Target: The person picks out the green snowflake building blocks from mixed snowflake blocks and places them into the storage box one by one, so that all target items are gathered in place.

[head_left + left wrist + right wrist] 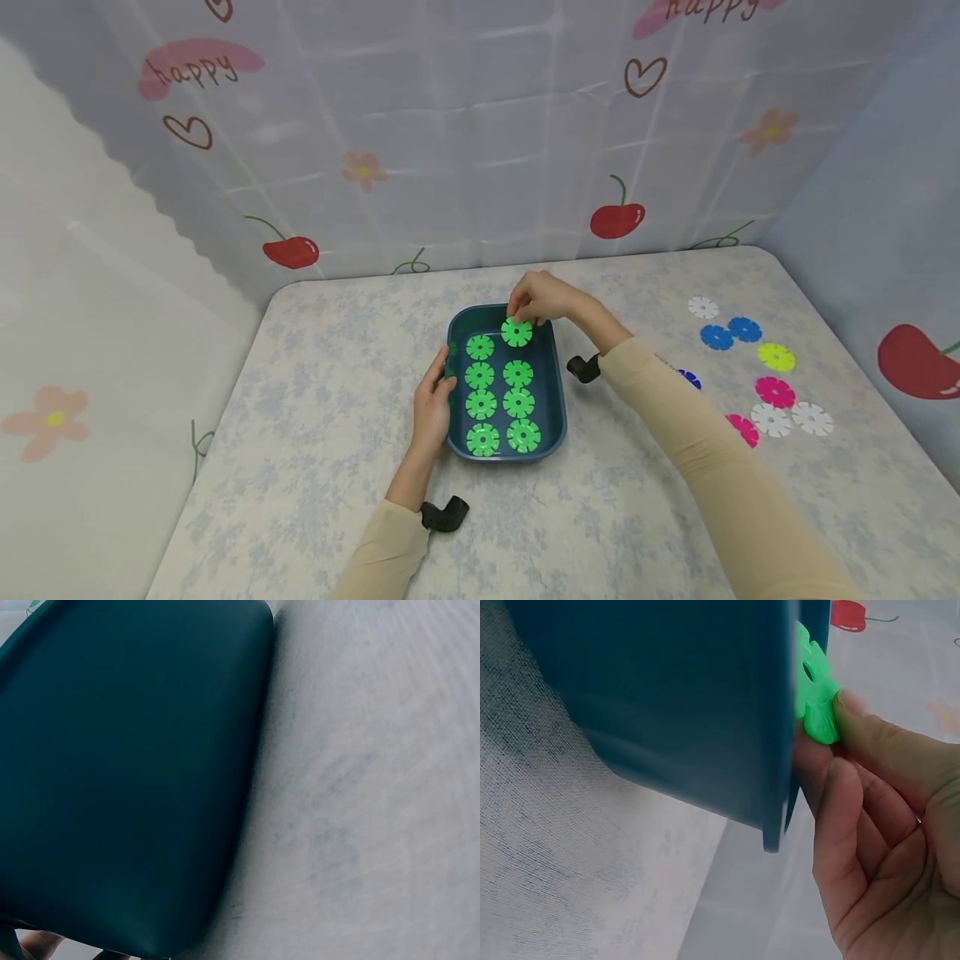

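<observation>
A dark teal tray point(506, 460) lies on the table, with several bright green notched plastic discs, such as this disc point(481, 404), laid in two columns inside it. My left hand point(431, 410) holds the tray's left side, thumb at the rim; in the left wrist view only bits of its fingers point(41, 945) show below the tray wall. At the tray's far right corner, my right hand point(546, 297) pinches another green disc point(517, 332) between thumb and fingers. The right wrist view shows that green disc point(815, 690) just past the tray rim.
Right of the tray lie loose discs: white point(703, 307), blue point(745, 329), yellow point(776, 357) and pink point(775, 392). My right forearm passes in front of some of them, partly hiding a dark blue disc point(690, 379). A printed curtain point(480, 167) hangs behind the table.
</observation>
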Demonstrator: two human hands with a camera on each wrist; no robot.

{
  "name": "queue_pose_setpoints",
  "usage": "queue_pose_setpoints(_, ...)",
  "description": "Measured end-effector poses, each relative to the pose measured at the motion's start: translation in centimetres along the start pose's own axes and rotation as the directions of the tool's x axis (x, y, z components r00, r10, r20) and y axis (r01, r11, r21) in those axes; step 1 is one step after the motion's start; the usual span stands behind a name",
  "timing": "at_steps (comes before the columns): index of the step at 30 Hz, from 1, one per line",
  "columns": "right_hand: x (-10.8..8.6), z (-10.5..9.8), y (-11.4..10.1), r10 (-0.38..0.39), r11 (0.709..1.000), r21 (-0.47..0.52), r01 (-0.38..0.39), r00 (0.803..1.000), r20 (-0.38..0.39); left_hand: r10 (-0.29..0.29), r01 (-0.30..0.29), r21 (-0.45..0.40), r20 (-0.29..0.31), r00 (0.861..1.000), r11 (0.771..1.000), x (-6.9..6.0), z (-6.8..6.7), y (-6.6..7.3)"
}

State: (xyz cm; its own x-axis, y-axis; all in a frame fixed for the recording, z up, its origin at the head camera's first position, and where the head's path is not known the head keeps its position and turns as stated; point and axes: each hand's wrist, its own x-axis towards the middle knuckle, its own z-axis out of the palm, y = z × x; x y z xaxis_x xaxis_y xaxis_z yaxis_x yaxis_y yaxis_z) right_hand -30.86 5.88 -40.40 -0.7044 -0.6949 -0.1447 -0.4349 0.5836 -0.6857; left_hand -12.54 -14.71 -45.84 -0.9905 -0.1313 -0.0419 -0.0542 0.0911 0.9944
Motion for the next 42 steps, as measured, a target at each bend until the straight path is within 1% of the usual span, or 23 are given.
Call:
queue_pose_setpoints(4, 0.1, 0.5, 0.3, 0.013, 1.0, 0.008, -0.013, 1.0, -0.001, -0.003, 0.003, 0.0, -0.002, 1.0, 1.0, -0.1, 0.0, 0.0)
queue_pose_setpoints(10, 0.1, 0.9, 0.6, 0.001, 1.0, 0.007, -0.001, 1.0, 0.026, 0.002, -0.002, -0.004, 0.0, 1.0, 1.0, -0.1, 0.0, -0.1)
queue_pose_setpoints(14, 0.2, 1.0, 0.7, -0.022, 0.999, -0.036, 0.023, 0.999, 0.036, 0.014, -0.014, -0.007, 0.0, 1.0, 1.0, 0.1, 0.0, -0.1)
queue_pose_setpoints(17, 0.3, 1.2, 0.7, -0.034, 0.996, -0.077, 0.036, 0.999, 0.025, 0.014, -0.014, -0.007, -0.003, 1.0, 1.0, 0.1, 0.0, 0.0)
queue_pose_setpoints(23, 0.4, 1.9, 0.4, -0.038, 0.988, -0.152, 0.037, 0.999, 0.001, 0.006, -0.006, -0.012, 0.003, 1.0, 1.0, 0.2, 0.0, 0.1)
queue_pose_setpoints(27, 0.4, 2.3, 0.4, -0.035, 0.985, -0.171, 0.035, 0.999, 0.001, 0.009, -0.009, -0.011, 0.004, 1.0, 1.0, 0.1, 0.0, 0.1)
queue_pose_setpoints(30, 0.4, 2.4, 0.2, -0.018, 0.979, -0.201, 0.02, 1.0, 0.009, 0.011, -0.011, -0.011, 0.005, 1.0, 1.0, 0.1, 0.1, 0.0)
queue_pose_setpoints(33, 0.3, 2.5, 0.0, -0.003, 0.97, -0.242, 0.006, 1.0, 0.014, 0.015, -0.015, -0.011, 0.007, 1.0, 1.0, 0.2, 0.1, 0.0)
queue_pose_setpoints(36, 0.3, 2.7, -0.2, -0.012, 0.953, -0.303, 0.016, 1.0, 0.015, 0.014, -0.014, -0.008, 0.007, 1.0, 1.0, 0.1, 0.0, 0.0)
queue_pose_setpoints(40, 0.4, 3.3, 0.1, -0.057, 0.916, -0.395, 0.063, 0.998, 0.027, 0.011, -0.011, -0.003, 0.009, 1.0, 1.0, 0.0, 0.0, 0.1)
queue_pose_setpoints(42, 0.5, 3.5, 0.3, -0.082, 0.901, -0.426, 0.086, 0.996, 0.029, 0.011, -0.011, -0.001, 0.011, 1.0, 1.0, 0.0, 0.0, 0.1)
